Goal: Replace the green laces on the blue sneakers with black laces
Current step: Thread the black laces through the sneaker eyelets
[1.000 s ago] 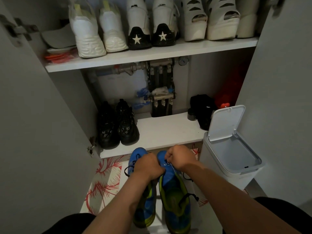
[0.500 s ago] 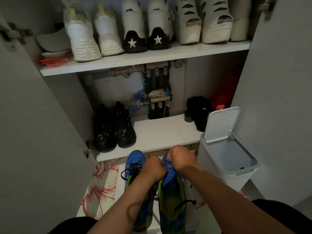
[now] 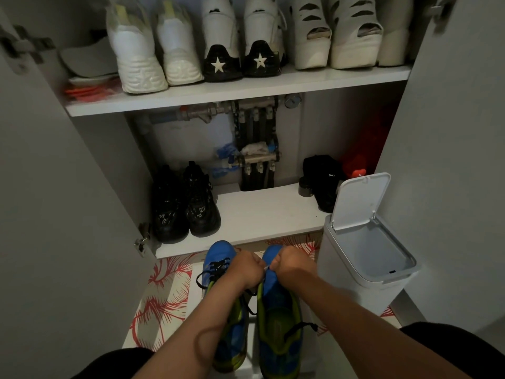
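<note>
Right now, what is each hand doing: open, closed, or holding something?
Left hand: closed, pinching the lace over the right blue sneaker.
Right hand: closed, pinching the same lace.

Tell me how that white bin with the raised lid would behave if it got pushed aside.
The white bin looks like thin plastic and no contents show inside, so it would probably feel light and slide easily. Its lid stands open at the back, so a shove high up might rock or tip the bin. A jolt could also flap the lid shut.
</note>
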`<state>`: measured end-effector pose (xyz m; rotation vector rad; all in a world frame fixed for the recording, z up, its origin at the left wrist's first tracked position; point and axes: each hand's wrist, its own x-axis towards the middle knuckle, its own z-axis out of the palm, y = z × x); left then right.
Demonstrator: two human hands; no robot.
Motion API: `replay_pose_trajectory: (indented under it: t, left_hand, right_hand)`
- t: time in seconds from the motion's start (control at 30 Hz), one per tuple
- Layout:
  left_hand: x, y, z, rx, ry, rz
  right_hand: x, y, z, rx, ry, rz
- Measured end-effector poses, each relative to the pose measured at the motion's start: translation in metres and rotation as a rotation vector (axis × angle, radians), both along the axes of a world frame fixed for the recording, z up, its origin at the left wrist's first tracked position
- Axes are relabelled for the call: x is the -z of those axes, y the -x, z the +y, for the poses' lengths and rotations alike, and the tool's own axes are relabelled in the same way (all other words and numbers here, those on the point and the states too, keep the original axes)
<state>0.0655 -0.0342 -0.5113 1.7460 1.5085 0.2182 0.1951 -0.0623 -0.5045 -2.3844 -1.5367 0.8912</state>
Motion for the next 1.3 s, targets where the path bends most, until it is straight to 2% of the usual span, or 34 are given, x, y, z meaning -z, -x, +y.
replay_pose_trajectory:
  t: [0.27,0.4,0.63,0.77,0.97,1.2,1.3]
  left_hand:
    - [-0.001,0.0,0.003,0.005,0.074,-0.049]
    - [-0.004,-0.001,0.002,0.023,0.068,-0.014]
    - [-0.007,-0.001,0.001,-0.033,0.077,-0.021]
    - [-0.008,-0.002,0.003,0.039,0.038,0.058]
    - [-0.01,-0.005,0.005,0.06,0.012,0.124]
    - [-0.019,-0.013,0.009,0.254,-0.1,0.413]
    - [-0.02,-0.008,0.013,0.266,-0.14,0.422]
  right_hand:
    - [-0.001,0.001,0.003,0.073,-0.029,-0.081]
    - [0.006,0.004,0.0,0.16,-0.055,-0.061]
    - [0.002,0.003,0.0,0.155,-0.025,-0.027]
    - [-0.002,0.004,0.0,0.098,-0.016,-0.111]
    - [0.002,0.001,0.003,0.04,-0.001,-0.025]
    - [0.0,-0.009,0.003,-0.078,-0.028,0.03]
    - [-0.002,-0.014,0.005,-0.166,-0.022,0.044]
